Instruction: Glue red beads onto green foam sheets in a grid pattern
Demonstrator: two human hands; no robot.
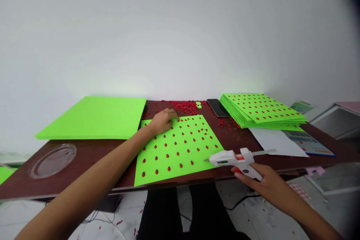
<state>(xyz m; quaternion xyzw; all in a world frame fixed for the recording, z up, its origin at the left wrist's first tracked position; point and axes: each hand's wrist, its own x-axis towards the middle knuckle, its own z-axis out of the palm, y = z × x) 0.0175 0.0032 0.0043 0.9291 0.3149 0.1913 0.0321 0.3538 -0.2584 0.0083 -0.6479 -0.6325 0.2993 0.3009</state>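
Observation:
A bright green sheet (180, 150) dotted with rows of small red pieces lies on the dark brown table (90, 153) in front of me. My left hand (163, 120) rests at the sheet's far left corner, fingers curled, fingertips near a scatter of loose red pieces (184, 107); whether it pinches one is hidden. My right hand (261, 182) grips the handle of a white glue gun (233, 159) with an orange trigger. The gun's nozzle points left at the sheet's near right edge.
A stack of plain green sheets (95, 116) lies far left. A stack of dotted green sheets (260, 110) sits far right, beside a dark phone (218, 107). White paper (277, 142) and a printed card (308, 143) lie at right. A clear plate (53, 160) sits near left.

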